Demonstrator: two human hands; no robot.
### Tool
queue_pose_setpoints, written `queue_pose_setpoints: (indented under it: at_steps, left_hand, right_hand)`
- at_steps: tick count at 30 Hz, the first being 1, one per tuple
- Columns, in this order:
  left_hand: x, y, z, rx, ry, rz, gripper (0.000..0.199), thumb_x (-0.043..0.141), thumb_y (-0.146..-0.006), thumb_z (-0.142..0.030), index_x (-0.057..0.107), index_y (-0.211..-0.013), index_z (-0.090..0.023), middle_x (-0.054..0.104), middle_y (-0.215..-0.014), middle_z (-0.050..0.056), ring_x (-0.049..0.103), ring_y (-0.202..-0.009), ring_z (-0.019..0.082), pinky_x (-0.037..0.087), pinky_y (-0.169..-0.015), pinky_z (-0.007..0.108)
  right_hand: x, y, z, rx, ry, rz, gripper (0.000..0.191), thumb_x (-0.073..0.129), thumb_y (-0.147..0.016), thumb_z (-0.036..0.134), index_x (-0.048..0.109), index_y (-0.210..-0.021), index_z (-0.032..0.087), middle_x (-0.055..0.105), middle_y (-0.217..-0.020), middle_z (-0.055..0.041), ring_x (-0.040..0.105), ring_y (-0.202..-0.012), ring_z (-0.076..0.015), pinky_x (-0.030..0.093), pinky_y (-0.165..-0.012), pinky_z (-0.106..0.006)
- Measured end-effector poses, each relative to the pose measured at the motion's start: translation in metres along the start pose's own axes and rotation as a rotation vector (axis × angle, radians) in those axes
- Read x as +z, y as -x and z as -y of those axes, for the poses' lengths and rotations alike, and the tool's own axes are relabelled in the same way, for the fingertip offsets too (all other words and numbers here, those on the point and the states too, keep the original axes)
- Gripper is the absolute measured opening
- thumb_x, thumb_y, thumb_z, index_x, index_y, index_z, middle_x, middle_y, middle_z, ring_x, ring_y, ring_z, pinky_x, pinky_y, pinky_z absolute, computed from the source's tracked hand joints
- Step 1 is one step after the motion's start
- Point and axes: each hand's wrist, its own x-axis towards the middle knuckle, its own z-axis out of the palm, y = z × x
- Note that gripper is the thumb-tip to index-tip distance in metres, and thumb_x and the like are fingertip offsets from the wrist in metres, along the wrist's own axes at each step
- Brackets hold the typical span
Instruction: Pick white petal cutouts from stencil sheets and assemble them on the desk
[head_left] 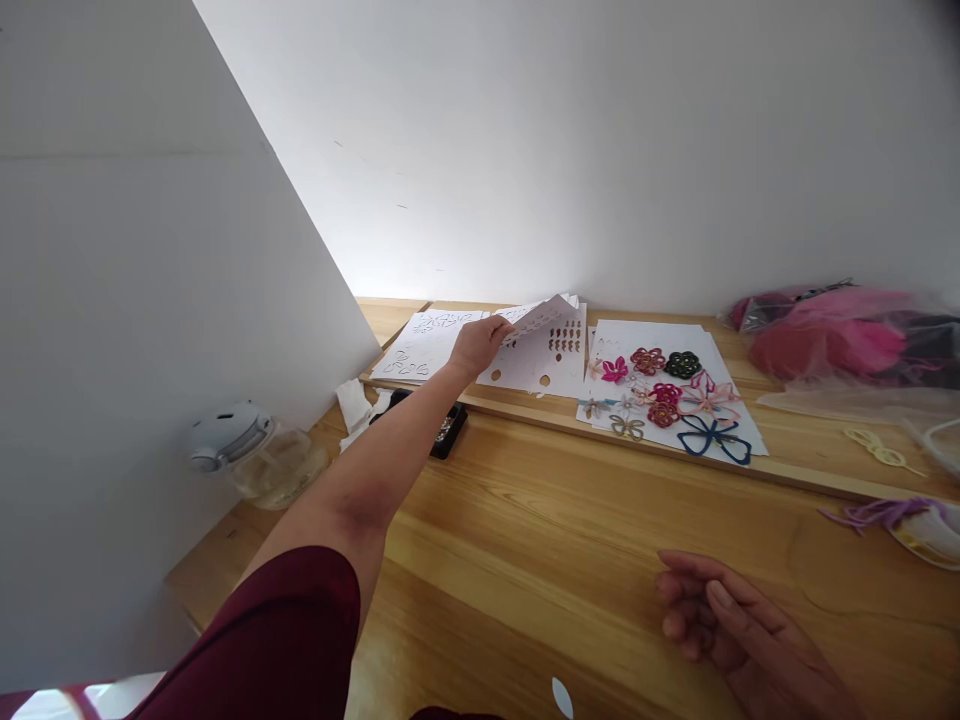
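Observation:
My left hand (480, 343) reaches far across the table and pinches the edge of a white paper sheet (541, 318), lifting it at a tilt. Beneath it lies another sheet (525, 378) with rows of small dark shapes and a few cut-out holes. Just left of that rests a paper (409, 345) bearing drawn or cut outlines. My right hand (739, 625) hovers near the table's front right, fingers loosely curled, thumb apart, nothing in it. Nearest to it is bare wood; a small white leaf-shaped piece (562, 698) lies to its left.
Colourful looped flowers (664, 413) and a blue butterfly shape (714, 440) lie on white paper. Pink material in clear plastic bags (832, 340) sits right, above purple strands (885, 512). A black tray (448, 432) and a lidded clear jar (277, 465) stand left.

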Motion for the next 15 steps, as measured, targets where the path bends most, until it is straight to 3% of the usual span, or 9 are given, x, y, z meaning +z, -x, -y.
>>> queue_pose_setpoints:
  at_steps: [15]
  left_hand:
    - [0.0081,0.0018,0.0076,-0.127,0.208,0.034,0.025,0.058,-0.086,-0.041,0.069,-0.078,-0.02,0.069,-0.076,0.001,0.06,-0.076,0.017,0.044,-0.07,0.029]
  right_hand:
    - [-0.0009,0.0004,-0.0004,0.002,0.018,-0.021,0.034,0.067,-0.082,0.047,0.076,-0.104,0.022,0.072,-0.091,-0.0124,0.066,-0.07,-0.0242,0.052,-0.059,-0.034]
